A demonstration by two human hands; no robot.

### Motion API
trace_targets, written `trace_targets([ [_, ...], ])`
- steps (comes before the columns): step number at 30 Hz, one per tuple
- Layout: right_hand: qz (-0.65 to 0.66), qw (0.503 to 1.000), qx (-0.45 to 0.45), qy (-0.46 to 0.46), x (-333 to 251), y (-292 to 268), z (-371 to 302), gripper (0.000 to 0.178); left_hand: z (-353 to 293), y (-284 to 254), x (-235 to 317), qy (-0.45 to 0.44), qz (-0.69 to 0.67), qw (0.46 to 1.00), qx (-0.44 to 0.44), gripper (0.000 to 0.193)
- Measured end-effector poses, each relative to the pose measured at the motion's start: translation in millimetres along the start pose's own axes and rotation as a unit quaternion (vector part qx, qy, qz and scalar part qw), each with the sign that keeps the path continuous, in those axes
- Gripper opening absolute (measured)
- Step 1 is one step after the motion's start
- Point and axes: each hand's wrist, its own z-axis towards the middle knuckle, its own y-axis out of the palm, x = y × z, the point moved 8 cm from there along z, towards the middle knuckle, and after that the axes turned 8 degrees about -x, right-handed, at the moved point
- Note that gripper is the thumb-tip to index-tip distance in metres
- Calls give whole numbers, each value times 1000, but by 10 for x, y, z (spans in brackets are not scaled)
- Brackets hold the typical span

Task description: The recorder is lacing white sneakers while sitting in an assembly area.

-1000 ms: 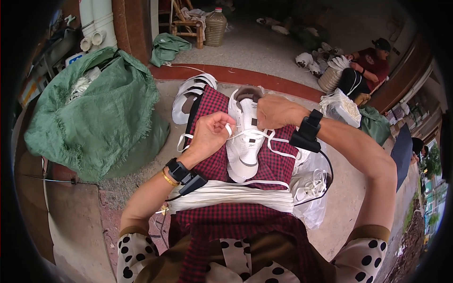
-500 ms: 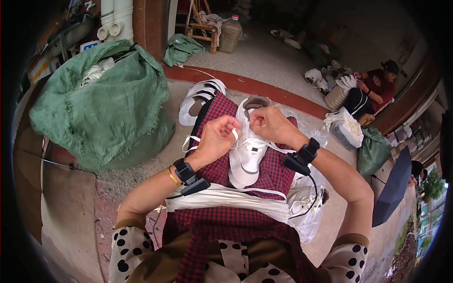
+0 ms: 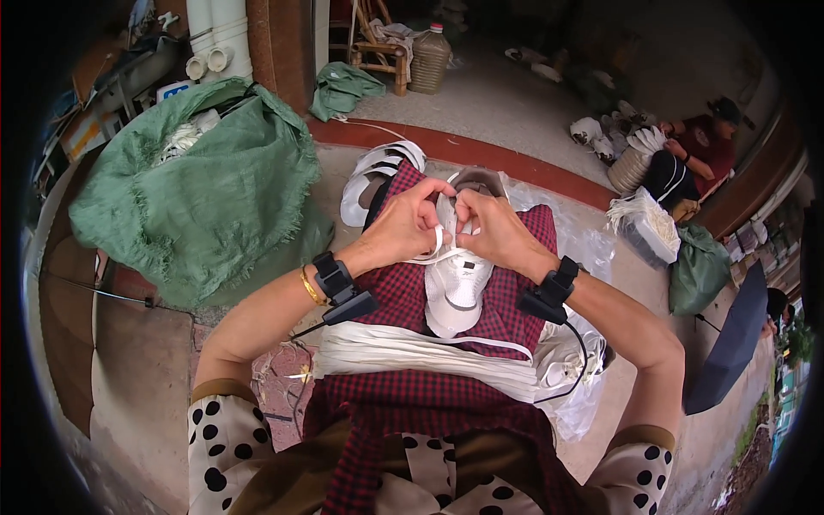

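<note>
A white sneaker (image 3: 455, 305) rests on the red-and-black checked cloth over my lap, its toe toward me and its dark-lined opening away from me. My left hand (image 3: 405, 225) is closed at the left side of the lacing, pinching a white shoelace (image 3: 438, 245) that loops below the fingers. Close beside it, my right hand (image 3: 499, 233) pinches at the right side of the lacing, thumb and forefinger together on the lace. Both hands hide most of the eyelets. A bundle of white laces (image 3: 403, 356) lies across my lap.
A large green woven sack (image 3: 197, 206) stands at left. More white shoe parts (image 3: 378, 176) lie behind my lap, and a clear plastic bag (image 3: 571, 378) holds shoes at right. A dark umbrella (image 3: 730, 343) is farther right. Another person (image 3: 704, 150) sits at the far right.
My left hand has moved up and inward, so both hands are now close together over the lacing. The view has shifted slightly, with the scene moving right.
</note>
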Motion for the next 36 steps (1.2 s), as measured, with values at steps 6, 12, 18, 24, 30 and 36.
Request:
trace_targets([
  [6,1,1000,-15,15,-30,21,-29,21,183,49,116,61,209,965,-148,60],
  [12,-32,994,-14,101,90,-558,-268,35,139,63,195,76,234,961,-129,45],
  [18,215,968,-15,131,478,-518,-511,33,298,254,561,165,239,955,-59,18],
  [24,285,955,-9,79,367,-465,-398,30,292,387,576,167,260,947,-87,16],
  [30,-20,998,12,63,326,-539,-266,31,213,385,331,3,7,996,-93,20],
  [36,-136,985,-54,87,462,-343,-8,44,43,248,165,-15,-77,996,-50,24],
])
